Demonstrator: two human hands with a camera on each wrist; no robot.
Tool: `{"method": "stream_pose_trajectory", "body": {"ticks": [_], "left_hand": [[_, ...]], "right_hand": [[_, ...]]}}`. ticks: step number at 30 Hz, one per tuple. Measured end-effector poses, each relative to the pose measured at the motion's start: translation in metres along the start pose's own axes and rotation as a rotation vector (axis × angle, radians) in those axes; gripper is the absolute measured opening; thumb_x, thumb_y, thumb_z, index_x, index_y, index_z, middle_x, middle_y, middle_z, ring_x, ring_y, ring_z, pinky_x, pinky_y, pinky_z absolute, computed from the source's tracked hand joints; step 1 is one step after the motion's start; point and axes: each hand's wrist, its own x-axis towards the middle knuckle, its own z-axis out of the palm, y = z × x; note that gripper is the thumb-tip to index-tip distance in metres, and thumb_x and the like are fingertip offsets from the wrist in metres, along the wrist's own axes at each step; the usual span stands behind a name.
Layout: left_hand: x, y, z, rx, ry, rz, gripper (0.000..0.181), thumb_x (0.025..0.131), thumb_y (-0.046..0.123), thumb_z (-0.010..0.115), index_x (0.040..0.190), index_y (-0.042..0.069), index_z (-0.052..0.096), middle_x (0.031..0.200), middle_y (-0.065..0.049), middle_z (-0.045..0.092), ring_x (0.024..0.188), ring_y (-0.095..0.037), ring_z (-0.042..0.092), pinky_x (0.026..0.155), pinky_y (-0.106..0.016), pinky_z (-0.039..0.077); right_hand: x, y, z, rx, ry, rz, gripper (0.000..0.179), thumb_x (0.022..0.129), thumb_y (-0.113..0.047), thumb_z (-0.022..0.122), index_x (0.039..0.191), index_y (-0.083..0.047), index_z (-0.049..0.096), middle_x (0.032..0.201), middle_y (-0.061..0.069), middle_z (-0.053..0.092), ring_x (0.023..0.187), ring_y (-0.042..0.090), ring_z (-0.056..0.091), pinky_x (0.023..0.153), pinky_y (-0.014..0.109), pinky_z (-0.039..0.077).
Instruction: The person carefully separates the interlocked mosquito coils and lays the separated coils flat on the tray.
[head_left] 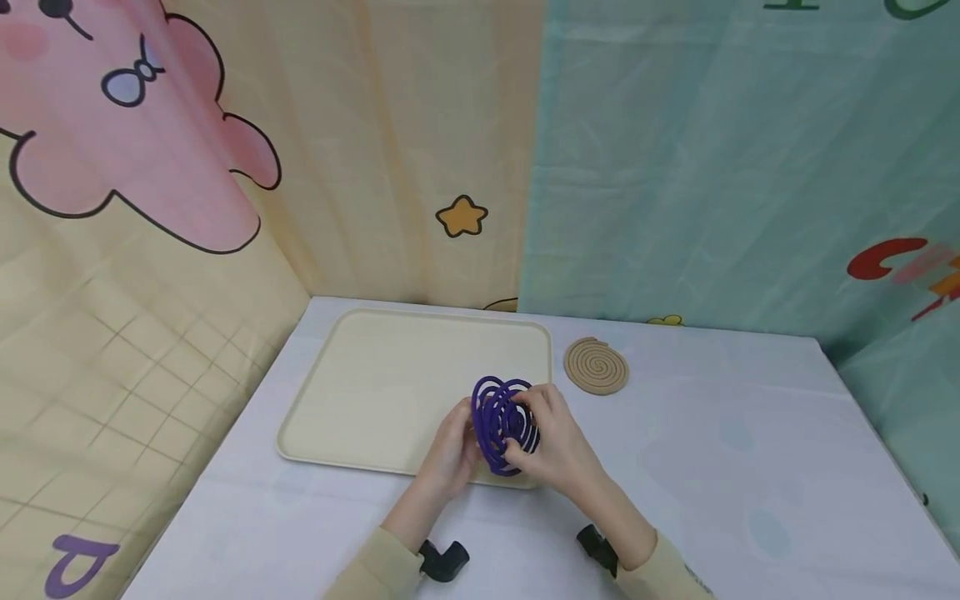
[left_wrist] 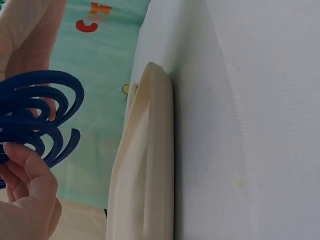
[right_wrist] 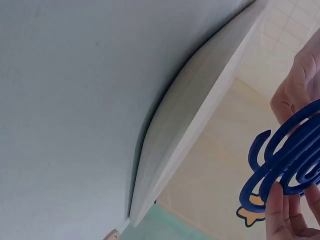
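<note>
A dark purple-blue spiral mosquito coil [head_left: 486, 421] is held up over the tray's near right corner, its rings spread apart in loose layers. My left hand [head_left: 452, 450] grips it from the left side; in the left wrist view, that thumb and fingers pinch the rings. From the right, my right hand [head_left: 553, 440] pinches the rings between thumb and fingers. One free end of the coil [right_wrist: 257, 147] sticks out in the right wrist view. Part of the left hand's fingers is hidden behind the coil in the head view.
Beneath the hands lies a cream rectangular tray [head_left: 390, 375] with a low raised rim. A flat tan spiral coil [head_left: 596, 367] rests on the white-covered table [head_left: 720, 467], just right of the tray. Printed curtains [head_left: 675, 167] hang behind the table's back edge.
</note>
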Motion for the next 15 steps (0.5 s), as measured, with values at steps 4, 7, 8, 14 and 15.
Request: {"method": "stream_pose_trajectory", "body": {"ticks": [4, 7, 8, 14, 15], "left_hand": [[0.002, 0.003, -0.006, -0.052, 0.007, -0.018, 0.025, 0.102, 0.028, 0.037, 0.102, 0.017, 0.059, 0.099, 0.005, 0.059, 0.086, -0.006, 0.058, 0.078, -0.019, 0.053], [0.003, 0.005, -0.010, -0.123, 0.024, -0.024, 0.027, 0.102, 0.030, 0.034, 0.101, 0.019, 0.059, 0.096, 0.007, 0.060, 0.086, -0.005, 0.057, 0.080, -0.020, 0.052], [0.003, 0.006, -0.012, -0.141, 0.024, -0.029, 0.028, 0.103, 0.031, 0.033, 0.101, 0.020, 0.059, 0.095, 0.007, 0.060, 0.086, -0.006, 0.057, 0.080, -0.021, 0.052], [0.002, 0.008, -0.024, -0.187, 0.025, -0.058, 0.036, 0.104, 0.038, 0.030, 0.097, 0.024, 0.062, 0.088, 0.008, 0.062, 0.079, -0.006, 0.058, 0.077, -0.022, 0.051], [0.002, 0.008, -0.027, -0.192, 0.027, -0.062, 0.037, 0.104, 0.040, 0.029, 0.098, 0.025, 0.062, 0.088, 0.009, 0.063, 0.079, -0.006, 0.058, 0.077, -0.023, 0.051]], "right_hand": [[0.000, 0.002, -0.002, 0.130, -0.069, 0.061, 0.053, 0.068, -0.007, 0.076, 0.118, -0.004, 0.057, 0.111, 0.008, 0.053, 0.097, 0.017, 0.055, 0.080, 0.029, 0.058], [0.001, 0.004, -0.003, 0.378, -0.127, 0.239, 0.051, 0.073, 0.001, 0.071, 0.121, -0.004, 0.055, 0.112, 0.009, 0.055, 0.099, 0.019, 0.055, 0.078, 0.024, 0.057], [0.002, 0.006, -0.003, 0.464, -0.143, 0.299, 0.050, 0.075, 0.002, 0.069, 0.122, -0.003, 0.054, 0.113, 0.010, 0.055, 0.101, 0.019, 0.055, 0.080, 0.023, 0.056], [0.002, 0.018, -0.008, 0.882, -0.235, 0.496, 0.044, 0.088, -0.004, 0.052, 0.130, 0.004, 0.043, 0.111, 0.005, 0.054, 0.101, 0.013, 0.055, 0.088, 0.024, 0.052], [0.001, 0.020, -0.008, 0.962, -0.250, 0.515, 0.041, 0.092, -0.008, 0.050, 0.131, 0.001, 0.043, 0.112, 0.002, 0.055, 0.101, 0.012, 0.056, 0.090, 0.026, 0.051]]}}
